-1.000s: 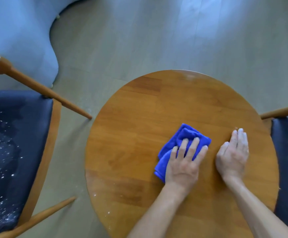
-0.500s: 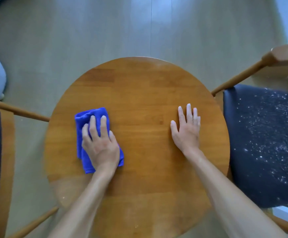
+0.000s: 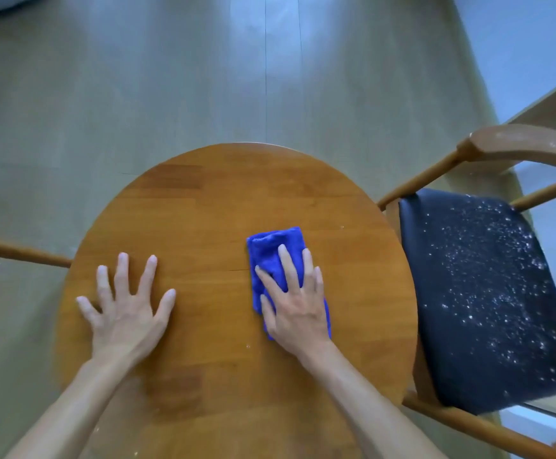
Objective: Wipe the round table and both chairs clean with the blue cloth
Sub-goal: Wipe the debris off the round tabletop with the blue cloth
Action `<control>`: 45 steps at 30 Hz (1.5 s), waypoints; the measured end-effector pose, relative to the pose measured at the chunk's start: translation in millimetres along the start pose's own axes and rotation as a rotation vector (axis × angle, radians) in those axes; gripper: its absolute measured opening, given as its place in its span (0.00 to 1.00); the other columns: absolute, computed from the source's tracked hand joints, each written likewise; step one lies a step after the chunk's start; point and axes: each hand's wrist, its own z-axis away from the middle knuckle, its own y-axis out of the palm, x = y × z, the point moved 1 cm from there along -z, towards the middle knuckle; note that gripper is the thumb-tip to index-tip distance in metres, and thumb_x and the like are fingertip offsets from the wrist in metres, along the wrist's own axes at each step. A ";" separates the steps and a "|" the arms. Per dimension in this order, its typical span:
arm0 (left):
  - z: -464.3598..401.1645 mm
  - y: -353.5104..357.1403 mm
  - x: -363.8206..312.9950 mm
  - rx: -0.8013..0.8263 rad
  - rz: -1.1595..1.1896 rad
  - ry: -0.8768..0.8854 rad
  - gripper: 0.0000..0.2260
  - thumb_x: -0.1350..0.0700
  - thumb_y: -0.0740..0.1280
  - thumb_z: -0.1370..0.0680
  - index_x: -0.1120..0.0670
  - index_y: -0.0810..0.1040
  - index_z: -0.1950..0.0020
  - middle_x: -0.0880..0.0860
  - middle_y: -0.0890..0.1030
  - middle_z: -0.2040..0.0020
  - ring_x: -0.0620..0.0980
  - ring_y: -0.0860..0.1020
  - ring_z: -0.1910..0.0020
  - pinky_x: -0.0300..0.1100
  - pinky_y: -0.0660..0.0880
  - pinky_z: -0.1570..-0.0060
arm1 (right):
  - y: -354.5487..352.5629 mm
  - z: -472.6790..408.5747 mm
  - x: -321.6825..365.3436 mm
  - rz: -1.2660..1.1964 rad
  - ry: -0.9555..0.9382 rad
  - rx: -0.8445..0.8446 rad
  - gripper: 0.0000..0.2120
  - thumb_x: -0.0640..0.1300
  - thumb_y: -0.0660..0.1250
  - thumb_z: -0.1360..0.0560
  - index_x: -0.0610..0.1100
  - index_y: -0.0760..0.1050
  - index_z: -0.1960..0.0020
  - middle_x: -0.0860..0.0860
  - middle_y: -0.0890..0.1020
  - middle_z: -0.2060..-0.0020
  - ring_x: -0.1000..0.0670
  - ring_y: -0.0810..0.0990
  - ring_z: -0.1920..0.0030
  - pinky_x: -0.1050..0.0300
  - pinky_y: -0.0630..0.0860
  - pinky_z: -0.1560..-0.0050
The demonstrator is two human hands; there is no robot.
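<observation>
Blue cloth [image 3: 275, 250] near table [image 3: 203, 200] edge

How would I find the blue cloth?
Look at the round wooden table in the middle. On its right half, near the speckled dark chair seat, the right hand presses flat on the blue cloth. It is the only bright blue thing there.

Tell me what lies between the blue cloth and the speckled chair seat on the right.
Nothing visible does. The right hand presses the blue cloth flat on the round table; only bare tabletop separates it from the dark chair seat.
</observation>
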 end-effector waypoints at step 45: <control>23.2 -9.6 47.2 0.104 -0.068 0.121 0.35 0.38 0.62 0.23 0.40 0.45 0.22 0.51 0.36 0.21 0.54 0.38 0.23 0.60 0.48 0.26 | 3.2 158.7 -30.2 -0.130 0.785 -0.185 0.26 0.43 0.66 0.24 0.42 0.67 0.28 0.32 0.56 0.26 0.28 0.62 0.32 0.35 0.62 0.33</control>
